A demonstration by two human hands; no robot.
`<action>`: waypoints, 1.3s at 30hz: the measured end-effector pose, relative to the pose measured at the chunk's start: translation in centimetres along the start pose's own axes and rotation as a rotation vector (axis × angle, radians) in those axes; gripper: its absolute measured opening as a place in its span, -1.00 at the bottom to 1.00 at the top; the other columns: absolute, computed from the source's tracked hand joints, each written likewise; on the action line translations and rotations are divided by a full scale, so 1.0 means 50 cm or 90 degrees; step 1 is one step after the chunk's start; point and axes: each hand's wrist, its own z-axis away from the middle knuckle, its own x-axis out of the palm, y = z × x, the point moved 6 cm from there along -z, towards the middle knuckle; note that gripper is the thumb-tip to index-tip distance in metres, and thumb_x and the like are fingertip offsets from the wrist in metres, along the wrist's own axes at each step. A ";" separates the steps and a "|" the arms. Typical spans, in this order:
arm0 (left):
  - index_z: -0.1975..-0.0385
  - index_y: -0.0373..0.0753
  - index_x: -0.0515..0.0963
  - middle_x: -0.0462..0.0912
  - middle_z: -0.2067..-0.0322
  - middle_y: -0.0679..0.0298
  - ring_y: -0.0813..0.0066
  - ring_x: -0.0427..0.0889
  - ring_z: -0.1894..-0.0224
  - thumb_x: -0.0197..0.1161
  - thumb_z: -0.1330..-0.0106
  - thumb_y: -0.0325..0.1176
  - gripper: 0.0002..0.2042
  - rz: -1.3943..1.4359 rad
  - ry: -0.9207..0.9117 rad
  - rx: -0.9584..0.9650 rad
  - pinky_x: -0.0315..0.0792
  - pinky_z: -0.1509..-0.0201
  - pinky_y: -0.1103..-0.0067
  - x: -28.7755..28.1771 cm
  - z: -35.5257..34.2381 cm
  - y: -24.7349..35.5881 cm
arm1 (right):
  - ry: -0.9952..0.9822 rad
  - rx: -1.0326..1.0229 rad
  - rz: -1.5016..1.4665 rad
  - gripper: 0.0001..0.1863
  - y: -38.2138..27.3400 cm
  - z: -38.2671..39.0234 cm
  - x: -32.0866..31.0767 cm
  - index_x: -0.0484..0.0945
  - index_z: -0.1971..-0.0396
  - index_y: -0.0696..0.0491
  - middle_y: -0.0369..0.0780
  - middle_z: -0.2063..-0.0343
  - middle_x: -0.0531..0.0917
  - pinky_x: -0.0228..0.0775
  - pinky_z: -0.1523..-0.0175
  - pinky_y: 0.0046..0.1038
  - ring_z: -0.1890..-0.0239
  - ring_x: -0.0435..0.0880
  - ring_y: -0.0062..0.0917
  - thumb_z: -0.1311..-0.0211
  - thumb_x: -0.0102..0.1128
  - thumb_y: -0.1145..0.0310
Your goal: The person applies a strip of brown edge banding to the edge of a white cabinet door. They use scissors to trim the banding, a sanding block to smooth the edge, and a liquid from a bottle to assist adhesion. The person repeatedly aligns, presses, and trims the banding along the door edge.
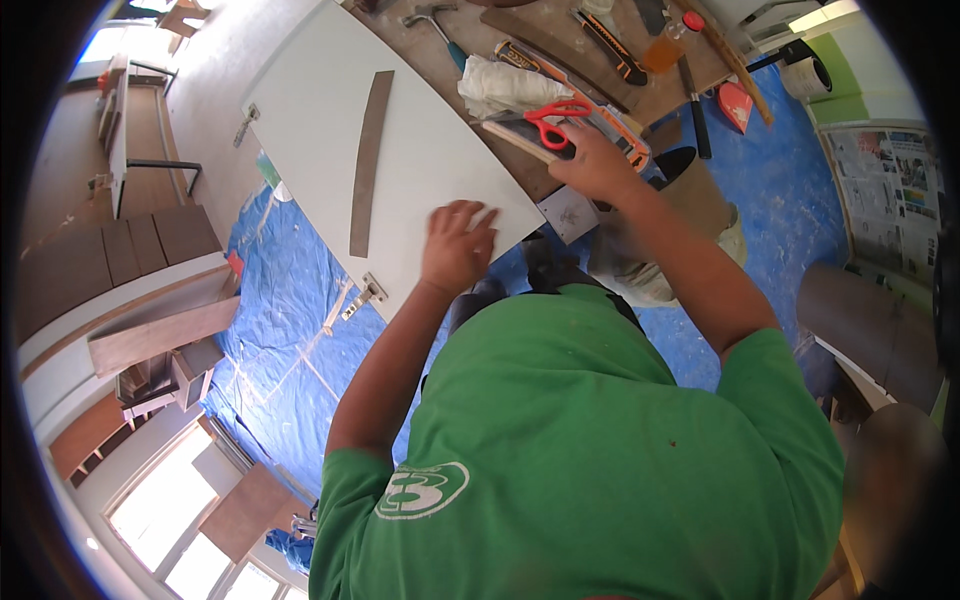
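Observation:
My left hand (460, 245), fingers apart and slightly bent, is over the large white panel (305, 170), right of a long grey-brown strip (369, 165) lying on it. Two metal hinges (362, 294) sit along the panel's edge. My right hand (590, 158) is closed at the red-handled scissors (553, 112) beside the panel's right edge, its fingertips partly hidden. Under the scissors are a pale strip (510, 135) and an orange-edged tool (625, 135). A crumpled white cloth (510, 88) lies just above them.
The cluttered brown worktop (420, 45) holds a hammer (455, 52), utility knife (608, 45) and orange-liquid bottle (668, 48). Blue sheeting (280, 360) covers the floor. A bag (690, 230) stands right of my legs. Boards and cabinet pieces (120, 260) are at the left.

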 end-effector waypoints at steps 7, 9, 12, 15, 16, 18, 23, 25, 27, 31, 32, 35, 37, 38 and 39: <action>-0.28 0.06 0.51 0.47 -0.20 0.25 0.20 0.44 -0.22 0.22 -0.33 -0.27 -0.53 -0.051 -0.187 0.105 0.32 -0.30 0.21 0.095 -0.048 0.087 | -0.228 0.236 -0.438 -0.62 -0.026 -0.002 -0.049 0.56 0.06 0.05 -0.27 0.45 0.65 0.33 0.51 -0.57 0.59 0.53 -0.66 -0.21 0.19 0.15; -0.29 0.07 0.49 0.44 -0.25 0.26 0.22 0.42 -0.24 0.22 -0.31 -0.28 -0.51 -0.096 -0.186 0.135 0.31 -0.33 0.21 0.109 -0.044 0.085 | -0.225 0.249 -0.494 -0.61 -0.015 -0.007 -0.038 0.54 -0.04 0.04 -0.27 0.42 0.68 0.27 0.57 -0.62 0.60 0.52 -0.67 -0.31 0.13 0.16; -0.28 0.08 0.50 0.41 -0.32 0.28 0.24 0.41 -0.27 0.22 -0.27 -0.30 -0.49 -0.137 -0.157 0.176 0.29 -0.38 0.22 0.114 -0.034 0.081 | -0.222 0.270 -0.558 -0.63 -0.015 0.000 -0.039 0.51 -0.04 0.02 -0.27 0.37 0.69 0.26 0.57 -0.63 0.57 0.52 -0.67 -0.35 0.13 0.16; -0.26 0.07 0.51 0.40 -0.34 0.29 0.26 0.41 -0.28 0.24 -0.22 -0.32 -0.47 -0.119 -0.138 0.181 0.28 -0.40 0.22 0.115 -0.023 0.078 | -0.226 0.284 -0.658 -0.70 0.016 0.018 0.001 0.54 0.10 -0.01 -0.27 0.35 0.65 0.29 0.50 -0.57 0.56 0.51 -0.65 -0.31 0.14 0.13; -0.26 0.06 0.52 0.42 -0.33 0.29 0.26 0.41 -0.28 0.25 -0.22 -0.32 -0.48 -0.104 -0.140 0.174 0.28 -0.39 0.22 0.112 -0.024 0.079 | -0.217 0.274 -0.658 -0.70 0.023 0.028 0.015 0.54 0.08 -0.01 -0.27 0.34 0.65 0.31 0.50 -0.56 0.55 0.51 -0.65 -0.31 0.14 0.14; -0.19 0.03 0.56 0.45 -0.29 0.30 0.27 0.41 -0.28 0.26 -0.21 -0.31 -0.53 -0.070 -0.124 0.157 0.28 -0.38 0.22 0.104 -0.024 0.081 | -0.201 0.252 -0.656 -0.69 0.034 0.051 0.046 0.55 0.06 -0.01 -0.27 0.32 0.65 0.33 0.49 -0.55 0.53 0.53 -0.64 -0.32 0.15 0.15; 0.25 -0.08 0.65 0.61 -0.05 0.33 0.26 0.48 -0.17 0.34 -0.26 -0.23 -0.85 -0.001 -0.090 0.058 0.32 -0.26 0.22 0.080 -0.033 0.064 | -0.162 0.223 -0.885 -0.46 0.056 0.087 0.074 0.38 -0.26 0.12 -0.18 0.23 0.67 0.43 0.35 -0.48 0.44 0.59 -0.54 -0.32 0.08 0.24; 0.40 -0.10 0.58 0.64 0.07 0.34 0.24 0.52 -0.09 0.38 -0.26 -0.19 -0.83 0.065 -0.020 -0.046 0.32 -0.18 0.23 0.060 -0.066 0.031 | -0.136 0.197 -0.915 -0.43 0.066 0.101 0.056 0.36 -0.30 0.10 -0.16 0.15 0.68 0.45 0.26 -0.43 0.37 0.60 -0.52 -0.33 0.05 0.22; 0.51 -0.10 0.49 0.67 0.21 0.35 0.22 0.56 0.01 0.46 -0.22 -0.11 -0.71 0.073 0.036 -0.100 0.32 -0.07 0.26 0.043 -0.119 -0.009 | -0.110 0.189 -0.928 -0.41 0.082 0.118 0.036 0.35 -0.32 0.09 -0.14 0.10 0.68 0.46 0.21 -0.41 0.33 0.61 -0.50 -0.33 0.04 0.20; 0.17 -0.13 0.62 0.70 0.12 0.30 0.19 0.53 -0.10 0.35 -0.26 -0.07 -0.70 0.030 -0.046 -0.259 0.28 -0.21 0.25 0.047 -0.232 -0.108 | -0.074 0.208 -0.897 -0.41 0.121 0.158 0.003 0.37 -0.30 0.09 -0.14 0.05 0.67 0.46 0.20 -0.41 0.32 0.62 -0.49 -0.30 0.04 0.18; 0.10 -0.15 0.62 0.71 0.10 0.28 0.18 0.53 -0.12 0.33 -0.27 -0.07 -0.66 0.043 -0.066 -0.308 0.27 -0.22 0.24 0.047 -0.259 -0.132 | -0.069 0.211 -0.884 -0.41 0.129 0.170 -0.003 0.38 -0.29 0.09 -0.14 0.04 0.67 0.47 0.20 -0.41 0.32 0.62 -0.49 -0.29 0.04 0.18; -0.01 -0.19 0.61 0.71 0.04 0.23 0.15 0.51 -0.18 0.30 -0.25 -0.03 -0.56 -0.002 -0.100 -0.390 0.23 -0.26 0.21 0.064 -0.323 -0.203 | -0.035 0.228 -0.812 -0.43 0.150 0.210 -0.013 0.41 -0.25 0.10 -0.14 0.05 0.67 0.47 0.19 -0.42 0.32 0.62 -0.50 -0.25 0.03 0.20; -0.08 -0.25 0.58 0.67 -0.06 0.14 0.10 0.41 -0.29 0.31 -0.21 0.01 -0.46 -0.037 -0.156 -0.439 0.19 -0.29 0.18 0.080 -0.360 -0.233 | -0.009 0.267 -0.800 -0.44 0.149 0.242 -0.018 0.42 -0.22 0.11 -0.15 0.07 0.67 0.47 0.20 -0.42 0.33 0.62 -0.50 -0.23 0.03 0.21; -0.11 -0.21 0.58 0.66 -0.08 0.15 0.06 0.40 -0.29 0.31 -0.19 0.02 -0.44 -0.043 -0.174 -0.446 0.20 -0.30 0.14 0.090 -0.378 -0.244 | 0.006 0.287 -0.795 -0.45 0.149 0.258 -0.022 0.42 -0.21 0.12 -0.15 0.07 0.67 0.46 0.20 -0.42 0.33 0.62 -0.50 -0.23 0.03 0.21; -0.14 -0.17 0.58 0.65 -0.09 0.17 0.02 0.39 -0.30 0.32 -0.18 0.03 -0.43 -0.050 -0.192 -0.456 0.21 -0.30 0.11 0.110 -0.387 -0.265 | 0.011 0.285 -0.786 -0.44 0.151 0.272 -0.023 0.43 -0.21 0.12 -0.16 0.08 0.67 0.47 0.21 -0.43 0.34 0.61 -0.51 -0.22 0.03 0.22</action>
